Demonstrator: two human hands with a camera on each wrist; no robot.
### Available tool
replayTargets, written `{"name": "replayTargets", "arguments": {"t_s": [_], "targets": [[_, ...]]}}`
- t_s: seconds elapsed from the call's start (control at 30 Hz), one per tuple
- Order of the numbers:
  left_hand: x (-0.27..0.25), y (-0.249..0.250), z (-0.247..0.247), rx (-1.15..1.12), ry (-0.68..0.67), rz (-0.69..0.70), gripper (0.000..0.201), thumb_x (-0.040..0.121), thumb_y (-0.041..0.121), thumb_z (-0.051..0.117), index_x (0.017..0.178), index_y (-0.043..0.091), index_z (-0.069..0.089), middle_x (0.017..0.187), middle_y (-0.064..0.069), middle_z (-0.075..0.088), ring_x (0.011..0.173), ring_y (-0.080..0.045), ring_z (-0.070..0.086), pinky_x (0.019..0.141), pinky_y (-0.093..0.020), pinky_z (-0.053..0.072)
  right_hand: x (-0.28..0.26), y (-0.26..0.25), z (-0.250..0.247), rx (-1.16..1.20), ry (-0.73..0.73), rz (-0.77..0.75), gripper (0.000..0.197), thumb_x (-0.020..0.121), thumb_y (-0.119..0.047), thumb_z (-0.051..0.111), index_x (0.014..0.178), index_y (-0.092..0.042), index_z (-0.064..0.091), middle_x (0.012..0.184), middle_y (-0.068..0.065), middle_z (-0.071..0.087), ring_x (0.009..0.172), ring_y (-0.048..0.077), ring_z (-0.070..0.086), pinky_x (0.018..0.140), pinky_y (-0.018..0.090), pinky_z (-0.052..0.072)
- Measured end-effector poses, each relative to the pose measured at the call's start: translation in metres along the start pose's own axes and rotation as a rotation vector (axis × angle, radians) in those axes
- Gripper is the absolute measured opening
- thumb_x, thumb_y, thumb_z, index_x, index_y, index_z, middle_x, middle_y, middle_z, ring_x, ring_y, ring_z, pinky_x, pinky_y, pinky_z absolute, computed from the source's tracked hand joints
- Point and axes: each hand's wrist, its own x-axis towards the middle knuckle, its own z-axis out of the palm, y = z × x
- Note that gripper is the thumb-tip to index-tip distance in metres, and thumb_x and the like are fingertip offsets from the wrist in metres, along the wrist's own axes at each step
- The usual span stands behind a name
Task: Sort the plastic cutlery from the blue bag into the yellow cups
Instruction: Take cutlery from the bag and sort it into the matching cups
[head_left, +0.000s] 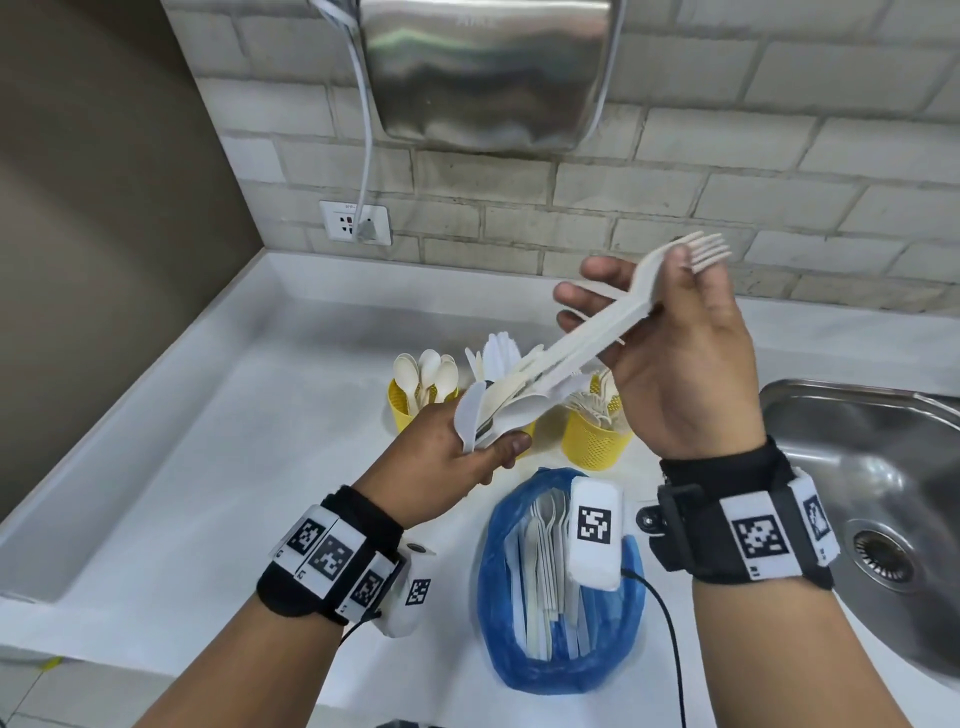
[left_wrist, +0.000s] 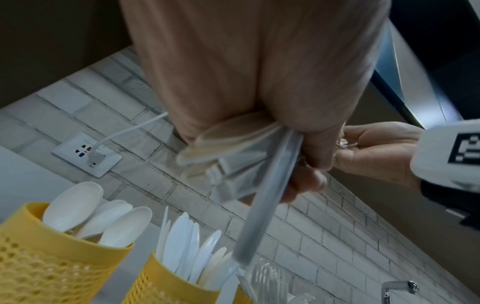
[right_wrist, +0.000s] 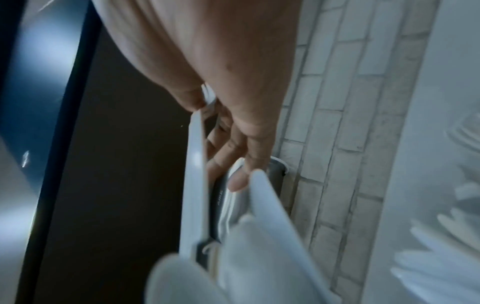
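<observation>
My left hand (head_left: 467, 452) grips the lower end of a bundle of white plastic cutlery (head_left: 561, 358), held slanting above the cups. My right hand (head_left: 675, 338) holds the bundle's upper end, thumb pressed on a fork (head_left: 698, 249) whose tines stick out past it. Three yellow mesh cups stand behind. The left one (head_left: 402, 413) holds spoons, the middle one (left_wrist: 166, 283) knives, and the right one (head_left: 592, 441) forks. The blue bag (head_left: 561, 670) lies open near the counter's front edge with more cutlery inside. In the right wrist view, the fingers (right_wrist: 239, 176) pinch a white handle (right_wrist: 194, 185).
A steel sink (head_left: 857, 457) is set into the counter at the right. On the brick wall hang a metal hand dryer (head_left: 483, 73) and a socket (head_left: 356, 222) with a plugged-in cable. A brown wall bounds the white counter (head_left: 234, 441) on the left.
</observation>
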Motion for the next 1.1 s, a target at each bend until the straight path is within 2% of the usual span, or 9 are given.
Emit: {"name": "replayTargets", "arguments": {"t_s": [0.07,0.17,0.3,0.43,0.5,0.6,0.77,0.97,1.1], "targets": [[-0.003,0.000,0.001,-0.005,0.007,-0.008,0.014,0.098,0.036,0.066,0.095,0.022,0.064,0.075,0.006,0.069,0.059,-0.007,0.059,0.055,-0.022,0.051,0.000,-0.006,-0.002,0.185,0.087,-0.003,0.013,0.111,-0.033,0.035,0.115,-0.021,0.040,0.089,0.016,0.070,0.080,0.037,0.071,0.087,0.057,0.058],[-0.004,0.000,0.001,-0.042,0.046,-0.040,0.019,0.098,0.037,0.066,0.090,0.020,0.067,0.076,-0.003,0.071,0.060,-0.012,0.060,0.057,-0.037,0.056,0.000,-0.018,-0.004,0.295,0.214,-0.061,0.013,0.110,-0.036,0.037,0.114,-0.024,0.039,0.069,0.007,0.058,0.056,0.024,0.060,0.066,0.041,0.057],[-0.008,0.003,0.005,-0.097,0.093,-0.016,0.007,0.098,0.031,0.067,0.092,0.028,0.065,0.074,0.002,0.070,0.060,-0.011,0.061,0.059,-0.040,0.057,-0.010,-0.029,-0.001,0.094,0.268,-0.140,0.021,0.111,-0.043,0.035,0.097,-0.027,0.037,0.064,0.001,0.030,0.046,0.014,0.023,0.042,0.020,0.024],[-0.013,0.007,0.009,-0.083,0.078,0.041,0.010,0.098,0.025,0.067,0.097,0.033,0.062,0.077,0.010,0.070,0.061,-0.005,0.061,0.060,-0.017,0.050,-0.023,-0.022,0.001,-0.181,0.243,-0.157,0.019,0.104,-0.035,0.051,0.105,-0.016,0.046,0.064,0.006,0.023,0.051,0.019,0.016,0.046,0.023,0.018],[-0.018,0.008,0.009,-0.091,0.091,0.061,0.015,0.099,0.019,0.066,0.096,0.033,0.062,0.077,0.015,0.070,0.062,-0.001,0.060,0.060,-0.014,0.048,-0.032,-0.018,0.001,-0.442,0.171,-0.168,0.019,0.098,-0.024,0.063,0.093,-0.007,0.056,0.057,-0.002,0.036,0.049,0.015,0.028,0.048,0.025,0.027],[-0.019,0.008,0.008,-0.042,0.115,0.095,0.018,0.098,0.018,0.066,0.096,0.035,0.060,0.077,0.016,0.069,0.064,-0.002,0.062,0.061,-0.012,0.047,-0.040,-0.013,0.002,-0.836,-0.040,-0.215,0.021,0.093,-0.015,0.074,0.074,-0.011,0.065,0.061,0.000,0.055,0.055,0.009,0.047,0.057,0.024,0.041],[-0.008,0.011,-0.001,0.160,0.178,0.190,0.036,0.096,0.018,0.070,0.098,0.050,0.055,0.083,0.029,0.067,0.078,0.002,0.064,0.069,-0.008,0.042,-0.032,-0.009,0.007,-1.246,-0.239,-0.291,0.017,0.088,-0.029,0.077,0.075,-0.020,0.070,0.074,-0.002,0.055,0.066,0.013,0.054,0.063,0.018,0.035],[-0.006,0.008,-0.005,0.239,0.204,0.212,0.047,0.093,0.013,0.073,0.100,0.053,0.051,0.083,0.037,0.063,0.076,0.009,0.060,0.066,-0.005,0.038,-0.029,-0.010,0.004,-1.310,-0.290,-0.306,0.007,0.088,-0.030,0.077,0.093,-0.031,0.073,0.080,-0.007,0.058,0.072,0.008,0.055,0.066,0.015,0.036],[-0.004,0.007,-0.007,0.269,0.235,0.234,0.039,0.091,0.013,0.074,0.107,0.044,0.058,0.085,0.039,0.062,0.077,0.009,0.058,0.067,-0.005,0.038,-0.024,-0.012,0.001,-1.349,-0.310,-0.252,0.008,0.088,-0.032,0.075,0.092,-0.026,0.075,0.082,-0.007,0.063,0.076,0.010,0.058,0.069,0.021,0.042]]}}
